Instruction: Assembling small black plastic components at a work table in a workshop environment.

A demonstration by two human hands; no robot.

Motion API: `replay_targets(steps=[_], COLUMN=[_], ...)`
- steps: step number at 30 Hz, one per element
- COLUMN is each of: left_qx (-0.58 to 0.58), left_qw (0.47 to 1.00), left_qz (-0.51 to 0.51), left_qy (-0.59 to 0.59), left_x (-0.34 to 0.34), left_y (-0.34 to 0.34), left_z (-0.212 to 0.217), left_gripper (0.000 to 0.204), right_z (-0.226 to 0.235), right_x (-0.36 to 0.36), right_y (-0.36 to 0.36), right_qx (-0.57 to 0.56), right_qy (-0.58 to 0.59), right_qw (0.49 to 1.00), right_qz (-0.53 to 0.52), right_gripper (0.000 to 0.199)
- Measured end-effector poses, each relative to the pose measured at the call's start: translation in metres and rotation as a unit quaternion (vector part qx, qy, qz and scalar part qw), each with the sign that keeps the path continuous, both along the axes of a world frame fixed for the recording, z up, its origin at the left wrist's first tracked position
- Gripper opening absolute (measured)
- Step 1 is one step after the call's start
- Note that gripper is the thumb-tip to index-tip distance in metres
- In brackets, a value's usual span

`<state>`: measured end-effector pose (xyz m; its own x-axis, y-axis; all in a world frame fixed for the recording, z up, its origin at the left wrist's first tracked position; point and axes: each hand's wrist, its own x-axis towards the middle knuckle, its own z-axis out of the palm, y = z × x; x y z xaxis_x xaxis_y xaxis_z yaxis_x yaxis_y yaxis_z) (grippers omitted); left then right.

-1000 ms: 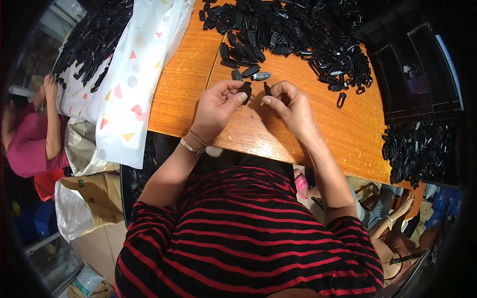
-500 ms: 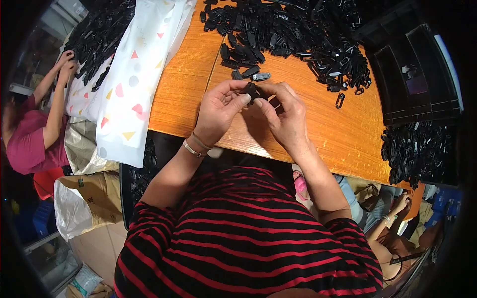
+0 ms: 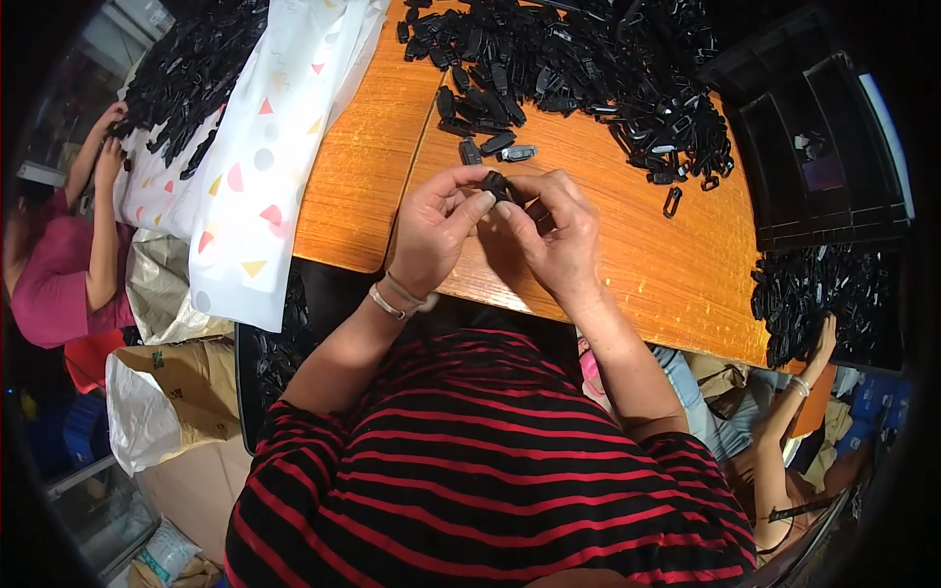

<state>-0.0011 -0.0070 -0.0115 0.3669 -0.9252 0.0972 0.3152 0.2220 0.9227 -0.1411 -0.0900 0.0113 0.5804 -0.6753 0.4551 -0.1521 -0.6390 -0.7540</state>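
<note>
The striped shirt (image 3: pixel 480 461) is nearest, close by the edge of the worktop (image 3: pixel 627 265). Just past that edge are the two hands. The left hand (image 3: pixel 434 223) is almost closed, with its thumb and finger tips pinching a small black piece (image 3: pixel 497 186). The right hand (image 3: pixel 561 235) is almost closed too, and its thumb and fingers pinch the right side of the same piece. The piece is up between the finger tips, over the worktop. The fingers hide a lot of it, so I can't tell if it is one bit or two bits put together.

I think a good way to do this is to let the left hand be the one that stays firm, while the right hand does the small, soft moves. Tips work better than whole fingers here, as the piece is so little. A hard push might make it slip or pop out. It should help to hold it low, so a drop would not go far, and to turn it so the thumbs don't cover it.

Just past the hands lie a dark clip (image 3: pixel 470 152) and a grey clip (image 3: pixel 518 153), side by side. Off to the right is a black loop (image 3: pixel 671 202), all alone. Farther back is the big black pile (image 3: pixel 549 59).
</note>
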Motion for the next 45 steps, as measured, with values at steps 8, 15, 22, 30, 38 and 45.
replay_targets(steps=[8,15,22,30,38,45], left_qx=[0.060,0.011,0.031,0.032,0.013,0.101], left_qw=[0.993,0.997,0.995,0.996,0.998,0.927], left_qz=[0.038,-0.020,-0.002,0.054,0.061,0.102], left_qy=[-0.096,-0.080,-0.093,0.059,-0.013,-0.346], left_x=[-0.013,-0.009,0.002,-0.010,-0.017,0.014], left_y=[0.008,0.017,0.039,0.026,0.022,0.055], left_z=[-0.004,0.010,0.007,0.018,0.019,0.005], left_gripper=[0.021,0.018,0.026,0.027,0.030,0.030], right_z=[-0.021,-0.022,-0.029,-0.010,-0.008,-0.018], right_x=[0.007,0.012,0.028,0.017,0.009,0.011], right_y=[0.018,0.043,0.065,0.041,0.034,0.032], right_qx=[-0.059,0.046,0.143,0.085,0.083,0.112], right_qy=[-0.002,-0.026,-0.036,-0.016,0.055,0.082], right_qw=[0.997,0.998,0.987,0.992,0.990,0.967], right_qz=[-0.045,0.034,0.067,0.088,0.103,0.214], right_gripper=[0.036,0.043,0.038,0.042,0.041,0.036])
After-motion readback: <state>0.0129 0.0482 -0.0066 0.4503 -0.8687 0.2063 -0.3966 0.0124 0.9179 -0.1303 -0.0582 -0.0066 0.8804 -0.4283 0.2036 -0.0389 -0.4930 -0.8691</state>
